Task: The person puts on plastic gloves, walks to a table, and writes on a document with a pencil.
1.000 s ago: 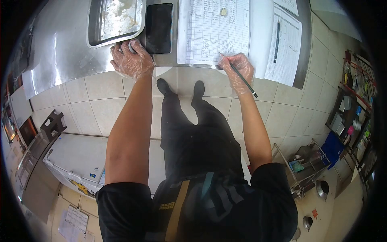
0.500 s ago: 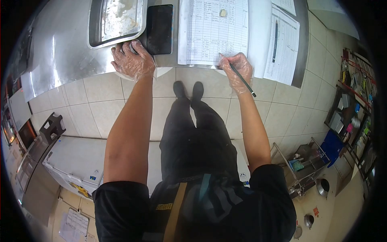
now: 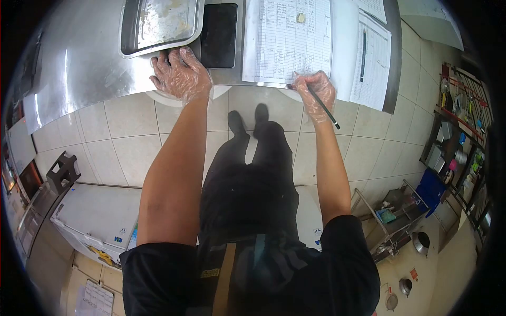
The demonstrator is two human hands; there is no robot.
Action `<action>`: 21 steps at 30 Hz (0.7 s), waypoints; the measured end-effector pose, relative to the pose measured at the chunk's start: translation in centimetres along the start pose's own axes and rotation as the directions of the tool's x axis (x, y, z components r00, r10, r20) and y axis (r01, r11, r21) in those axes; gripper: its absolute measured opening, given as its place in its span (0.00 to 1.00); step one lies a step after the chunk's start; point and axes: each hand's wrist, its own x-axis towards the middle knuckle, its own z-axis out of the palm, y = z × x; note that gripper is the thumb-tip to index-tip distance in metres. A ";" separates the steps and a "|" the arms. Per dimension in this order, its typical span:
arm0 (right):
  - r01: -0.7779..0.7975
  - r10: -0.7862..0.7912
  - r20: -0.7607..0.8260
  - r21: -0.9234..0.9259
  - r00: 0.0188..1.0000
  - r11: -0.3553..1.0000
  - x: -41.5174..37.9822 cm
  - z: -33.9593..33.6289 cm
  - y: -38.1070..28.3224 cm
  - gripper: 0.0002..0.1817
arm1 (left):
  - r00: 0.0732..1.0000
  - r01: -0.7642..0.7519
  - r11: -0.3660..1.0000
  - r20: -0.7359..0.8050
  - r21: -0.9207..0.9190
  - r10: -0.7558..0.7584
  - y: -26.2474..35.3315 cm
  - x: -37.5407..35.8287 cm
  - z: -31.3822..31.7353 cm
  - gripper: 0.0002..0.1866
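Observation:
My right hand (image 3: 318,95), in a clear plastic glove, is closed round a dark pencil (image 3: 327,111). The pencil's tip is at the lower edge of a ruled sheet with handwritten rows (image 3: 287,45). Also in a clear glove, my left hand (image 3: 182,75) lies with spread fingers on the steel table (image 3: 95,68). Its fingertips are by the near rim of a metal tray (image 3: 158,49), and a dark phone (image 3: 219,37) lies just right of them. A small pale lump (image 3: 300,18) rests on the sheet.
More printed sheets (image 3: 371,73) lie to the right, with another dark pencil or pen (image 3: 363,55) on them. Behind me stand a white chest freezer (image 3: 100,210) and a dark stool (image 3: 63,171). A rack with utensils (image 3: 456,131) is on the right.
The camera view has shifted slightly, so the tray, phone and papers appear farther right. My legs have changed stance. Both hands keep nearly the same places on the table and the sheet.

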 end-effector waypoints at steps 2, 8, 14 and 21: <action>-0.025 0.027 -0.032 0.052 0.999 0.998 -0.2 0.4 -0.5 0.11 | 1.000 -0.004 1.000 0.002 0.007 0.004 0.1 0.1 0.1 0.24; 0.010 -0.011 -0.073 -0.022 0.997 1.000 -0.4 0.4 0.0 0.11 | 0.999 0.005 0.999 0.035 0.050 -0.007 0.2 0.1 -0.1 0.23; -0.014 0.015 -0.056 0.017 0.998 1.000 -0.3 0.5 -0.2 0.12 | 0.999 0.006 0.998 0.036 0.055 -0.008 0.5 0.1 -0.2 0.24; 0.004 -0.007 -0.082 -0.035 0.997 0.999 -0.3 0.5 0.2 0.12 | 1.000 -0.008 0.999 0.028 0.047 0.007 0.2 0.2 -0.1 0.24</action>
